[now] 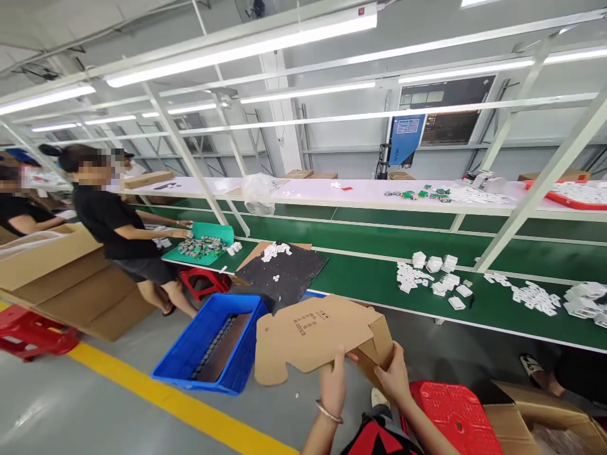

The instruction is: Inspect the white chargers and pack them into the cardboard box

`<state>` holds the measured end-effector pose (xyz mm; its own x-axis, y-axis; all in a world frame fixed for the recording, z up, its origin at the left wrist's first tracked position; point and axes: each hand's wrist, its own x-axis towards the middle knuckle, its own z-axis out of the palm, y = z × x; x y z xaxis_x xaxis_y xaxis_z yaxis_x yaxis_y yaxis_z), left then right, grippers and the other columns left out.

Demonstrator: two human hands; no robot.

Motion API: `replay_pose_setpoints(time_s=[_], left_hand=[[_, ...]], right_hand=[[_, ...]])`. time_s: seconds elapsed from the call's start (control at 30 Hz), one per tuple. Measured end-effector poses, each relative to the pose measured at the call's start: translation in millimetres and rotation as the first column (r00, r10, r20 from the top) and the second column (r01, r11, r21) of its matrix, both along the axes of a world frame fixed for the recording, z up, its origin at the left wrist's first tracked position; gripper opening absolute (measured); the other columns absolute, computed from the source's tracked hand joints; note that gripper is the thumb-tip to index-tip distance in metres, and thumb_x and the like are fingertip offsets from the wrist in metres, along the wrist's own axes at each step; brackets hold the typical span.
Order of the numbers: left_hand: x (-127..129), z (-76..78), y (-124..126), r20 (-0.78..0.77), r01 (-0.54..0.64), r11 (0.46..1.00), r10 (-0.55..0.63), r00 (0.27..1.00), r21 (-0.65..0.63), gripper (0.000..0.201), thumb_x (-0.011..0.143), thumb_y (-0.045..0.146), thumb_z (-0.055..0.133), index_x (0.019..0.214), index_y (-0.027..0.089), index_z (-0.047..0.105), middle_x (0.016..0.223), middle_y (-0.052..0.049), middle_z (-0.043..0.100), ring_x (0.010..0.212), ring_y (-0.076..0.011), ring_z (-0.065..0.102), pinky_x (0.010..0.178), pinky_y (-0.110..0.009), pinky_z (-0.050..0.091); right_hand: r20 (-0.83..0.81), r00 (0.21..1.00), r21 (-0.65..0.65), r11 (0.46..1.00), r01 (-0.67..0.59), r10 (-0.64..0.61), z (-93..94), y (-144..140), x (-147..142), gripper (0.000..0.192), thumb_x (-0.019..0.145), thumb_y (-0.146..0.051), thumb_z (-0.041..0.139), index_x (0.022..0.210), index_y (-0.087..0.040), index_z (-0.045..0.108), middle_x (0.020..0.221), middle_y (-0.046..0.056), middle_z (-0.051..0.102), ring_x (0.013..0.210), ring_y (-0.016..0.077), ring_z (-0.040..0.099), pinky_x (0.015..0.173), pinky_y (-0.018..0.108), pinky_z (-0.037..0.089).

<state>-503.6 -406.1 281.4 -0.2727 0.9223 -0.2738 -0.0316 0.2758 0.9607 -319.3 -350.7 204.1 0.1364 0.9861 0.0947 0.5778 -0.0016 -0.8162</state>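
Observation:
A brown cardboard box [308, 335], partly unfolded with its large printed flap spread to the left, is held up in front of the bench. My left hand [334, 379], with a bangle on its wrist, grips the lower edge of that flap, thumb on top. On the right, my right hand [394, 374] is closed round the folded side of the same cardboard. The inside of the box and most fingertips underneath are hidden. Below and to the left stands a blue crate [164, 365] holding a brown sheet and a row of small grey parts.
Several white plastic parts [439, 272] lie on the green bench [360, 273], near a black mat [284, 278]. A red stool [448, 411] and an open carton [512, 426] stand at the lower right. A co-worker [111, 218] handles parts at the left.

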Motion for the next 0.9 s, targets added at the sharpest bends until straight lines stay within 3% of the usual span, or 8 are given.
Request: replay_pose_setpoints(time_s=[0.07, 0.13, 0.33, 0.5, 0.63, 0.77, 0.83, 0.9], left_hand=[[-17, 17.5, 10, -0.375, 0.014, 0.997, 0.017, 0.927, 0.081, 0.062, 0.107, 0.061, 0.032, 0.091, 0.027, 0.081, 0.134, -0.011, 0.075, 0.151, -0.0372, 0.048, 0.134, -0.059, 0.024], [-26, 31.7, 25, -0.63, 0.016, 0.987, 0.088, 0.771, 0.158, 0.052, 0.107, 0.054, 0.037, 0.102, 0.029, 0.082, 0.132, -0.011, 0.075, 0.147, -0.0381, 0.051, 0.133, -0.064, 0.021], [-28, 49.3, 111, -0.785, -0.115, 0.893, 0.439, 0.437, 0.435, 0.046, 0.106, 0.042, 0.048, 0.148, 0.027, 0.06, 0.161, -0.011, 0.052, 0.162, -0.0345, 0.03, 0.135, -0.064, 0.007], [-7, 39.3, 202, -0.822, 0.112, 0.895, 0.339, 0.457, 0.432, 0.07, 0.11, 0.038, 0.042, 0.174, 0.032, 0.016, 0.184, -0.005, 0.008, 0.17, -0.0325, 0.004, 0.136, -0.06, 0.016], [9, 27.0, 251, -0.868, 0.264, 0.949, 0.02, 0.497, 0.173, 0.06, 0.114, 0.037, 0.032, 0.173, 0.035, 0.021, 0.181, -0.004, 0.023, 0.169, -0.0257, 0.016, 0.136, -0.055, 0.016], [11, 6.6, 263, -0.828, 0.475, 0.879, -0.293, 0.479, -0.037, 0.072, 0.111, 0.053, 0.041, 0.174, 0.031, 0.015, 0.181, -0.008, 0.021, 0.169, -0.0288, 0.018, 0.135, -0.055, 0.019], [3, -8.6, 259, -0.832, 0.531, 0.847, -0.306, 0.463, -0.016, 0.086, 0.105, 0.062, 0.051, 0.175, 0.028, 0.014, 0.182, -0.012, 0.017, 0.168, -0.0333, 0.016, 0.135, -0.058, 0.018], [-16, -25.9, 255, -0.822, 0.462, 0.885, -0.217, 0.527, 0.063, 0.083, 0.102, 0.063, 0.054, 0.172, 0.028, 0.027, 0.18, -0.013, 0.024, 0.167, -0.0349, 0.021, 0.135, -0.059, 0.017]], right_hand=[[0.004, 1.0, -0.003, 1.0, -0.005, 0.005, 4.1, 23, 17, 0.076, 0.066, -0.037, 0.065, 0.139, -0.021, 0.051, 0.134, 0.017, 0.064, 0.128, 0.0441, 0.063, 0.106, 0.055, 0.052], [0.008, 0.999, 0.011, 0.999, -0.039, 0.039, 10.4, 49, 31, 0.075, 0.062, -0.037, 0.062, 0.135, -0.024, 0.052, 0.134, 0.016, 0.065, 0.13, 0.0434, 0.062, 0.108, 0.056, 0.049], [-0.102, 0.959, -0.032, 0.963, -0.268, 0.264, 45.0, 140, 86, 0.073, 0.057, -0.038, 0.056, 0.13, -0.03, 0.059, 0.133, 0.009, 0.07, 0.128, 0.0398, 0.065, 0.111, 0.053, 0.048], [-0.31, 0.856, -0.063, 0.889, -0.453, 0.414, 69.1, 200, 131, 0.081, 0.056, -0.035, 0.057, 0.136, -0.028, 0.062, 0.144, 0.011, 0.067, 0.136, 0.0387, 0.063, 0.114, 0.046, 0.049], [-0.384, 0.809, -0.097, 0.852, -0.515, 0.445, 71.2, 224, 141, 0.084, 0.054, -0.036, 0.058, 0.137, -0.026, 0.063, 0.144, 0.012, 0.068, 0.139, 0.0416, 0.059, 0.117, 0.048, 0.046], [-0.428, 0.792, -0.128, 0.838, -0.53, 0.435, 59.9, 240, 151, 0.083, 0.051, -0.032, 0.058, 0.134, -0.026, 0.064, 0.144, 0.01, 0.067, 0.139, 0.0413, 0.058, 0.119, 0.048, 0.042], [-0.447, 0.793, -0.157, 0.836, -0.526, 0.415, 53.2, 252, 160, 0.083, 0.051, -0.029, 0.059, 0.134, -0.026, 0.064, 0.145, 0.009, 0.067, 0.14, 0.0409, 0.057, 0.119, 0.047, 0.042], [-0.47, 0.801, -0.184, 0.846, -0.5, 0.371, 47.4, 268, 168, 0.084, 0.05, -0.028, 0.059, 0.134, -0.026, 0.066, 0.143, 0.008, 0.067, 0.14, 0.0413, 0.056, 0.119, 0.047, 0.042]])
